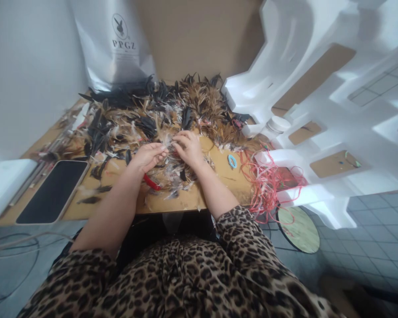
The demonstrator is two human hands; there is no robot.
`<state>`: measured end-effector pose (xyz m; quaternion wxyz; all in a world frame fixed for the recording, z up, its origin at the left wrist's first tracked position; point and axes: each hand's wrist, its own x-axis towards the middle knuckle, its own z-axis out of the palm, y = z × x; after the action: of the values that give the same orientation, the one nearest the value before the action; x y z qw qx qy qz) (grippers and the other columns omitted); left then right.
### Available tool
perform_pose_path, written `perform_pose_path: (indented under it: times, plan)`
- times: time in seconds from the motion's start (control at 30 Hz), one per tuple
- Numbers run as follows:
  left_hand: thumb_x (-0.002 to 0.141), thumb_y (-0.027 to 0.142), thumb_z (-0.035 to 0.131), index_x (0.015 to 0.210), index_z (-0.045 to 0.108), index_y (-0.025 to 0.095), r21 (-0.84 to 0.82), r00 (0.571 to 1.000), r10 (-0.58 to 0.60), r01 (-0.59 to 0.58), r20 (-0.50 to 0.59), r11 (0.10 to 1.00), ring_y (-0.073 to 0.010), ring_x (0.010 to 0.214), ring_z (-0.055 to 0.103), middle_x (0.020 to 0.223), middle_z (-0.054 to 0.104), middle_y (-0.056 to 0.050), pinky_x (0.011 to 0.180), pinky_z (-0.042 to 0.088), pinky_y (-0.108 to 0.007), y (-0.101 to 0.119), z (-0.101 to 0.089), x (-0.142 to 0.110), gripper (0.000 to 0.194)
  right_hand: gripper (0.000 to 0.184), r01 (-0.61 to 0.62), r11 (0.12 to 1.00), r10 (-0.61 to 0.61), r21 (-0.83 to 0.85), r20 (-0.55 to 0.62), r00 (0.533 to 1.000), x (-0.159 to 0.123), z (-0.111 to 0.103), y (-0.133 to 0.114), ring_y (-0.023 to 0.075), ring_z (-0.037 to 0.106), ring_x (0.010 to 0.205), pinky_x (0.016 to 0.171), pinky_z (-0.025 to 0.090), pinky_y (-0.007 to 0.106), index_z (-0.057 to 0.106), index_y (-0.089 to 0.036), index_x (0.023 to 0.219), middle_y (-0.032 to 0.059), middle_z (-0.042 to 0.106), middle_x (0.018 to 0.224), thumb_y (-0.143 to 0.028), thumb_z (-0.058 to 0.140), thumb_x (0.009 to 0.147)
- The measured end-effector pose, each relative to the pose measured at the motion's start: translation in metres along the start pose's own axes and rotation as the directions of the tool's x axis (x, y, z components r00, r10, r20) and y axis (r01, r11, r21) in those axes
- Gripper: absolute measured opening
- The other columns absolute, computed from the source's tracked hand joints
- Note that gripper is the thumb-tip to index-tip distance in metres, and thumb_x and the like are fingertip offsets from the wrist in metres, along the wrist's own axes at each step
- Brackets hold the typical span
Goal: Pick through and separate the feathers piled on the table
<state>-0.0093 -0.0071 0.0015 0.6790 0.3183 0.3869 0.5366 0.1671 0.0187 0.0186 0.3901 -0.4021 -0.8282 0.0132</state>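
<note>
My left hand (149, 157) is narrowed to a pinch, thumb against fingertips, on a pale tuft (166, 138) of feather; my right hand (189, 148) meets it from the other side, fingers bent and close together, though I cannot tell whether they grip the tuft or only touch it. The tuft stands between my two hands, just above the table (226, 185), with its wispy end up and away from me. Something this fine wants a light pinch low down, I judge, near the quill, so the soft barbs don't crush; one hand should steady while the other does the small work, and both wrists are best held low. Loose fluff (172, 176) lies right under my fingers and could easily cling to them or slip in with the tuft, so a bare patch beneath would make each quill easier to see. Just below my left hand is a red strip (151, 182), near enough to snag a stray barb. Beyond my fingertips are black feathers (97, 128) and brown feathers (204, 97), heaped loosely; a gentle reach would disturb them least. Farther right, past a blue ring (232, 161), the red string (268, 181) is tangled, so my sleeve should pass well clear of its loops.
</note>
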Motion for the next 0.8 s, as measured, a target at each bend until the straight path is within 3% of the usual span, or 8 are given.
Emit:
perform_pose_path:
  times: [0.07, 0.13, 0.23, 0.37, 0.5, 0.63, 0.8]
  plan:
    - [0.068, 0.006, 0.067, 0.068, 0.062, 0.007, -0.043, 0.999, 0.033, -0.033, -0.022, 0.999, -0.0039, 0.048, 0.055, 0.062, 0.065, -0.006, 0.045, 0.042, -0.010, 0.001, -0.001, 0.001, 0.005, 0.030, -0.119, 0.984, 0.136, 0.132, -0.127, 0.983, 0.001, 0.004, 0.001, 0.0177, 0.052, 0.097, 0.086, 0.039, 0.032, 0.064, -0.017, 0.097, 0.0101, 0.058, 0.104, -0.040, 0.050, 0.084]
    - [0.067, 0.006, 0.067, 0.069, 0.062, 0.008, -0.082, 0.997, 0.060, -0.064, -0.039, 0.995, -0.0037, 0.049, 0.056, 0.062, 0.065, -0.005, 0.045, 0.042, -0.010, 0.001, -0.001, 0.003, 0.006, 0.031, -0.231, 0.924, 0.294, 0.305, -0.178, 0.939, 0.002, 0.009, 0.002, 0.0154, 0.054, 0.087, 0.080, 0.042, 0.029, 0.063, -0.015, 0.091, 0.0086, 0.059, 0.095, -0.042, 0.052, 0.082]
    - [0.067, 0.007, 0.069, 0.072, 0.062, 0.008, -0.090, 0.995, 0.088, -0.092, -0.057, 0.992, -0.0040, 0.051, 0.057, 0.064, 0.065, -0.005, 0.047, 0.043, -0.010, 0.001, -0.001, 0.003, 0.009, 0.034, -0.372, 0.753, 0.447, 0.543, -0.006, 0.894, 0.002, 0.016, 0.002, 0.0112, 0.052, 0.068, 0.069, 0.043, 0.025, 0.063, -0.014, 0.077, 0.0024, 0.059, 0.072, -0.047, 0.055, 0.078]
    - [0.065, 0.012, 0.072, 0.071, 0.063, 0.008, -0.015, 0.994, 0.099, -0.100, -0.052, 0.995, -0.0049, 0.051, 0.057, 0.064, 0.066, -0.006, 0.048, 0.044, -0.011, 0.001, 0.004, 0.000, 0.012, 0.034, -0.472, 0.526, 0.428, 0.708, 0.259, 0.866, 0.001, 0.021, -0.005, 0.0079, 0.048, 0.058, 0.062, 0.041, 0.022, 0.066, -0.014, 0.074, -0.0016, 0.058, 0.062, -0.047, 0.064, 0.069]
    - [0.062, 0.013, 0.074, 0.070, 0.064, 0.008, 0.041, 0.998, 0.058, -0.059, 0.003, 0.997, -0.0065, 0.051, 0.058, 0.062, 0.066, -0.006, 0.048, 0.044, -0.014, -0.001, 0.007, -0.003, 0.014, 0.027, -0.453, 0.422, 0.398, 0.785, 0.288, 0.871, 0.001, 0.022, -0.009, 0.0077, 0.052, 0.063, 0.066, 0.042, 0.022, 0.067, -0.014, 0.070, -0.0011, 0.062, 0.068, -0.040, 0.070, 0.064]
    - [0.061, 0.014, 0.075, 0.071, 0.066, 0.008, 0.077, 0.998, 0.023, -0.027, 0.053, 0.997, -0.0059, 0.050, 0.057, 0.065, 0.066, -0.007, 0.047, 0.044, -0.014, -0.003, 0.006, -0.004, 0.014, 0.027, -0.524, 0.290, 0.435, 0.801, 0.378, 0.817, 0.001, 0.024, -0.010, 0.0078, 0.052, 0.062, 0.064, 0.042, 0.022, 0.068, -0.015, 0.073, -0.0017, 0.064, 0.067, -0.037, 0.073, 0.059]
    - [0.061, 0.018, 0.076, 0.072, 0.068, 0.008, 0.085, 0.996, 0.005, -0.013, 0.093, 0.996, -0.0054, 0.051, 0.056, 0.066, 0.066, -0.006, 0.047, 0.044, -0.013, -0.003, 0.004, -0.004, 0.017, 0.025, -0.515, 0.249, 0.425, 0.820, 0.385, 0.819, 0.000, 0.023, -0.010, 0.0069, 0.050, 0.059, 0.064, 0.041, 0.022, 0.067, -0.015, 0.069, -0.0028, 0.062, 0.064, -0.037, 0.074, 0.058]
